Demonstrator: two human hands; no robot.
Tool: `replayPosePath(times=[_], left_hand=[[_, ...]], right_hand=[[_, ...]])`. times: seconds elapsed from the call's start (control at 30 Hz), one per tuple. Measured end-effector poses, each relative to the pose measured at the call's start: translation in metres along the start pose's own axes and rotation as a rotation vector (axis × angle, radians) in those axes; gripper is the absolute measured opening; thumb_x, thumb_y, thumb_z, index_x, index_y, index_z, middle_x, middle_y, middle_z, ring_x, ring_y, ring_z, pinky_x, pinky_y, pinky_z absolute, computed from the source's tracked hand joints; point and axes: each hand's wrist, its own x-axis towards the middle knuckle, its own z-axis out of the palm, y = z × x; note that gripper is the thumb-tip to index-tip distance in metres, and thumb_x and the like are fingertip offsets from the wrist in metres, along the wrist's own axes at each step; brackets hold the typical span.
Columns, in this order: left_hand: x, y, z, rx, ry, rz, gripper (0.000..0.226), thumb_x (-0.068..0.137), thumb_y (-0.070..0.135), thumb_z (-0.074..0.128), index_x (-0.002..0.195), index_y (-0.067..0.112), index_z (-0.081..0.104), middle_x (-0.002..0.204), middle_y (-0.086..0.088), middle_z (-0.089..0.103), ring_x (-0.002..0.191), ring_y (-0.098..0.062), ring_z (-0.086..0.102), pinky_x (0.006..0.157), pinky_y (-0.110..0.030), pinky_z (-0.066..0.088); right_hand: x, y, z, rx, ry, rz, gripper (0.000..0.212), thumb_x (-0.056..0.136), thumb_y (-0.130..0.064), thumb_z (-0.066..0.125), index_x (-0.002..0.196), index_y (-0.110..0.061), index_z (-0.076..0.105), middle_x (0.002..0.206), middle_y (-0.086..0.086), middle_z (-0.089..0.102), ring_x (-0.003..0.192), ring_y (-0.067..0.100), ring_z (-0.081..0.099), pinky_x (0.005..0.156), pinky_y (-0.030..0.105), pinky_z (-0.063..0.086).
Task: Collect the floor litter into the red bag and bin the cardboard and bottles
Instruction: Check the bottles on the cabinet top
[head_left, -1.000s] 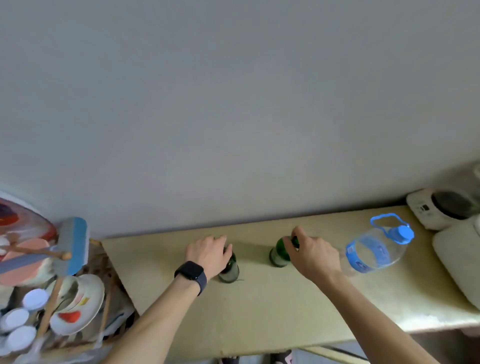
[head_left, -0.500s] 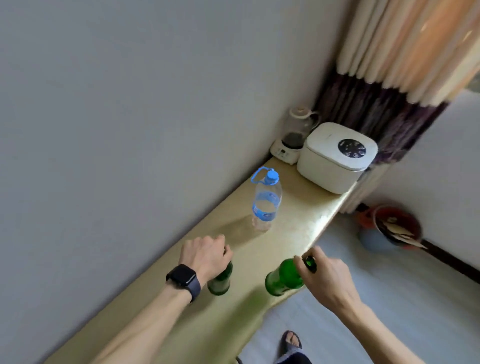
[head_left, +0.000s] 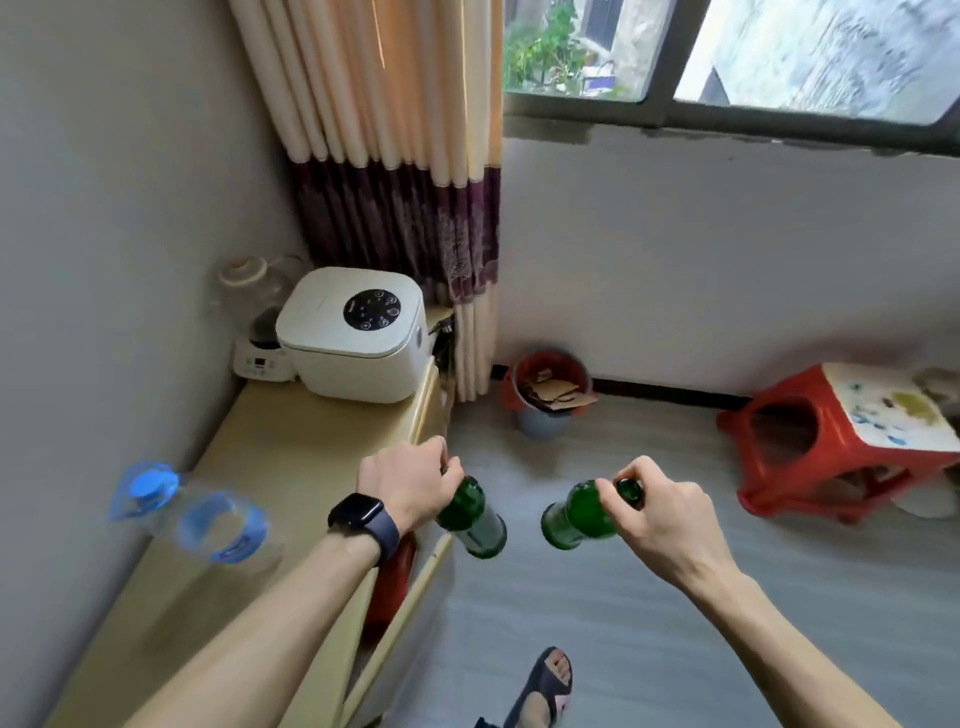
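My left hand (head_left: 410, 480) grips the neck of a green glass bottle (head_left: 474, 519), which hangs over the floor just past the counter edge. My right hand (head_left: 662, 512) grips the neck of a second green bottle (head_left: 576, 517), held tilted with its base toward the left. Both bottles are off the counter (head_left: 291, 457). Ahead in the corner stands a bin lined with a red bag (head_left: 522, 387), with cardboard pieces (head_left: 553, 392) sticking out of it. A clear plastic bottle with a blue cap and handle (head_left: 197, 519) stays on the counter by the wall.
A white rice cooker (head_left: 353, 332) and a glass kettle (head_left: 257, 312) sit at the counter's far end beside a curtain (head_left: 395, 156). A red plastic stool (head_left: 841, 441) stands to the right on the grey floor. My sandalled foot (head_left: 545, 686) is below.
My view has swung right from the wall toward the window corner. My left hand has lifted its bottle off the counter, and both bottles have moved out over the floor.
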Motion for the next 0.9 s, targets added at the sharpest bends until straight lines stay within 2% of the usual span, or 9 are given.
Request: replayPosePath(times=[0.17, 0.37, 0.57, 0.77, 0.83, 0.9], left_hand=[[0.081, 0.045, 0.013, -0.065, -0.096, -0.117, 0.035, 0.09, 0.055, 0.038, 0.088, 0.025, 0.057, 0.091, -0.001, 0.065, 0.083, -0.027, 0.059, 0.07, -0.031, 0.044], [0.174, 0.081, 0.036, -0.109, -0.155, -0.187, 0.033, 0.091, 0.054, 0.038, 0.097, 0.031, 0.061, 0.104, -0.002, 0.068, 0.094, -0.03, 0.063, 0.072, -0.029, 0.043], [0.29, 0.099, 0.083, -0.29, -0.301, -0.361, 0.041, 0.084, 0.057, 0.032, 0.093, 0.032, 0.064, 0.114, -0.007, 0.069, 0.103, -0.034, 0.063, 0.088, -0.034, 0.048], [0.395, 0.122, 0.126, -0.508, -0.442, -0.501, 0.046, 0.1, 0.046, 0.033, 0.112, 0.015, 0.065, 0.122, -0.016, 0.065, 0.108, -0.034, 0.06, 0.084, -0.034, 0.043], [0.43, 0.135, 0.146, -0.563, -0.471, -0.543, 0.047, 0.102, 0.044, 0.031, 0.121, 0.014, 0.061, 0.127, -0.016, 0.062, 0.112, -0.034, 0.058, 0.084, -0.034, 0.041], [0.456, 0.145, 0.165, -0.63, -0.492, -0.587, 0.044, 0.102, 0.044, 0.031, 0.122, 0.017, 0.059, 0.126, -0.015, 0.063, 0.113, -0.034, 0.057, 0.085, -0.034, 0.04]], right_hand=[[0.077, 0.056, -0.028, -0.011, -0.012, 0.071, 0.025, 0.089, -0.05, 0.063, 0.088, -0.026, 0.057, 0.066, -0.002, 0.067, 0.066, 0.028, 0.063, 0.064, 0.035, 0.05], [0.171, 0.093, -0.025, -0.015, -0.054, 0.158, 0.026, 0.093, -0.05, 0.059, 0.094, -0.024, 0.057, 0.073, 0.004, 0.068, 0.072, 0.032, 0.062, 0.067, 0.034, 0.045], [0.27, 0.115, 0.006, 0.008, -0.127, 0.264, 0.023, 0.096, -0.048, 0.054, 0.096, -0.025, 0.053, 0.072, 0.001, 0.066, 0.072, 0.03, 0.06, 0.069, 0.035, 0.043], [0.369, 0.121, 0.045, 0.015, -0.238, 0.354, 0.02, 0.1, -0.043, 0.047, 0.1, -0.024, 0.048, 0.069, -0.002, 0.064, 0.068, 0.017, 0.058, 0.066, 0.035, 0.041], [0.407, 0.131, 0.059, 0.006, -0.268, 0.388, 0.02, 0.101, -0.043, 0.045, 0.103, -0.024, 0.047, 0.07, -0.001, 0.065, 0.07, 0.018, 0.059, 0.067, 0.036, 0.042], [0.44, 0.145, 0.077, 0.024, -0.267, 0.428, 0.02, 0.102, -0.042, 0.043, 0.106, -0.023, 0.047, 0.072, 0.0, 0.066, 0.072, 0.021, 0.06, 0.069, 0.037, 0.044]])
